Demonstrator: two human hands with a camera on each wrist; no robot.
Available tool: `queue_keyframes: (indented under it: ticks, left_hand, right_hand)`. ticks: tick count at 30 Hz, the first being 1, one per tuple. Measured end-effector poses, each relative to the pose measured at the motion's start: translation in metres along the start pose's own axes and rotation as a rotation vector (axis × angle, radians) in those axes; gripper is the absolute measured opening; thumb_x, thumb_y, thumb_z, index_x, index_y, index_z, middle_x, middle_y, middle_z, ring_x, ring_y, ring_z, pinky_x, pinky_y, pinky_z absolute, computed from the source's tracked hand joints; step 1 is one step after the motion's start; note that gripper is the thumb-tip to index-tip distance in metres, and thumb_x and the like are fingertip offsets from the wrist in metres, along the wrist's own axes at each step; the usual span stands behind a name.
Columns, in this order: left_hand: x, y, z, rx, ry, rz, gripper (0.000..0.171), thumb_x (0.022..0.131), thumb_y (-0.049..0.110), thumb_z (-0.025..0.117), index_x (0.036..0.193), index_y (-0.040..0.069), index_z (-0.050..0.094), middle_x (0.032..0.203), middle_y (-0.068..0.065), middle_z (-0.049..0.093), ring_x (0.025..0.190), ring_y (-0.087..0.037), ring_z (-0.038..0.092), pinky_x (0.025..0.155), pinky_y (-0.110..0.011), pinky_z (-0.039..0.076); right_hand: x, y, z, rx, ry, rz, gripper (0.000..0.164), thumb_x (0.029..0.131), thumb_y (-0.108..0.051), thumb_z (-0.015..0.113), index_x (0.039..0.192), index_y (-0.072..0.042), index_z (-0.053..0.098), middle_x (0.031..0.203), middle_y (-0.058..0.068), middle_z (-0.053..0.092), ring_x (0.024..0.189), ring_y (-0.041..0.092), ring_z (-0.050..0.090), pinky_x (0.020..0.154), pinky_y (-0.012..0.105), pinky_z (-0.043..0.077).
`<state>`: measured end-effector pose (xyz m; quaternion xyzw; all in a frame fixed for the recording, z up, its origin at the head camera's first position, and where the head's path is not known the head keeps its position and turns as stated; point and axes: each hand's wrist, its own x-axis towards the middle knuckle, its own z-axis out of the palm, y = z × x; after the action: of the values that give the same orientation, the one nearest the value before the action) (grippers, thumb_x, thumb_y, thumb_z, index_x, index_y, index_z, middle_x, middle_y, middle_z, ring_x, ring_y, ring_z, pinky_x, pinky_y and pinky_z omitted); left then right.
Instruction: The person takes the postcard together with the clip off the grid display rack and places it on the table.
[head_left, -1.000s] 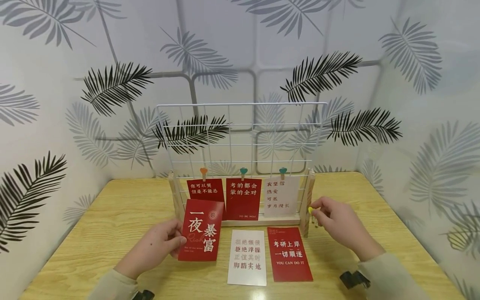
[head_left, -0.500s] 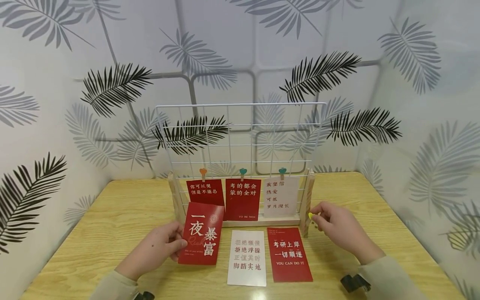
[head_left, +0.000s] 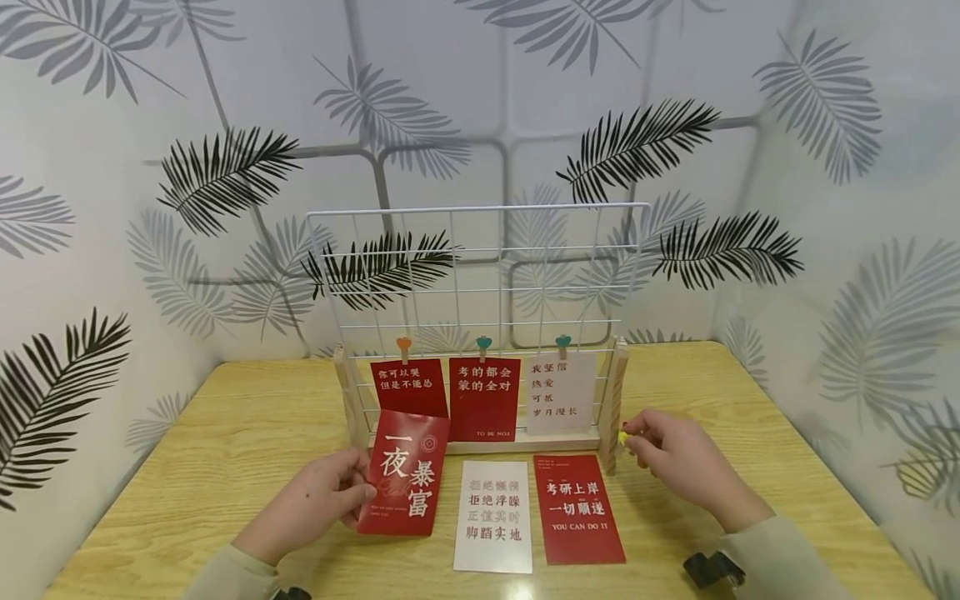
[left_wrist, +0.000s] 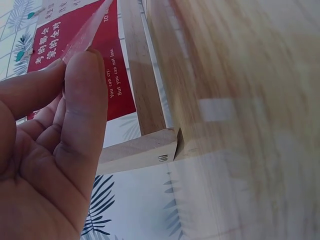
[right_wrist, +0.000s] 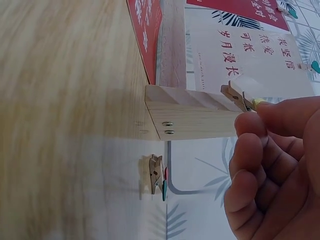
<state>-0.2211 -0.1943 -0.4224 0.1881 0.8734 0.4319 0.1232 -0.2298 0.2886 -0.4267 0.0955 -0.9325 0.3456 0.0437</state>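
Note:
My left hand [head_left: 318,500] pinches a red card [head_left: 401,500] with large white characters by its left edge, tilted over the table in front of the rack. The left wrist view shows the card's pale back [left_wrist: 87,34] between thumb and fingers. Beside the rack's right foot, my right hand [head_left: 675,458] pinches a small wooden clothespin [right_wrist: 235,96] with a yellow top, its jaws pointing away from the fingertips. A white wire grid rack [head_left: 480,207] in a wooden base bears two red cards [head_left: 484,417] and a white card [head_left: 561,408], each hung by a heart-topped clothespin.
On the wooden table [head_left: 247,417] in front of the rack lie a white card [head_left: 492,550] and a red card [head_left: 581,546], side by side. More small clothespins [right_wrist: 155,175] lie to the right of the base. A leaf-patterned wall stands close behind.
My left hand has lowered the red card a little toward the table. The right hand, still pinching the yellow-topped clothespin, has dropped slightly.

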Motion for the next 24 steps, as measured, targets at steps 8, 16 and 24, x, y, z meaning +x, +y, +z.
queue_keyframes:
  ticks: [8,16,24]
  left_hand:
    - [0.002,-0.003,0.002,-0.007,-0.013,-0.049,0.013,0.098,0.013,0.067,0.099,0.007,0.056,0.08,-0.003,0.063,0.07,-0.021,0.065,0.061,-0.034,0.057]
    - [0.001,-0.008,0.004,0.02,-0.028,-0.074,0.013,0.098,0.016,0.069,0.099,0.008,0.058,0.078,-0.002,0.064,0.067,-0.02,0.064,0.061,-0.035,0.055]
    - [0.002,-0.008,0.004,-0.011,-0.035,-0.11,0.015,0.097,0.016,0.069,0.099,0.007,0.057,0.077,-0.004,0.063,0.064,-0.021,0.064,0.059,-0.035,0.056]
  right_hand:
    - [-0.001,0.004,0.002,0.027,-0.022,0.008,0.009,0.098,-0.016,0.067,0.105,-0.01,0.066,0.071,-0.002,0.059,0.063,0.016,0.054,0.052,0.03,0.045]
    - [-0.002,0.01,0.006,0.027,-0.066,0.075,0.007,0.099,-0.018,0.067,0.104,-0.013,0.065,0.072,-0.002,0.06,0.064,0.016,0.054,0.055,0.03,0.045]
    - [-0.005,0.015,0.006,0.024,-0.074,0.062,0.008,0.099,-0.019,0.066,0.104,-0.012,0.066,0.071,-0.002,0.06,0.063,0.016,0.054,0.055,0.03,0.043]
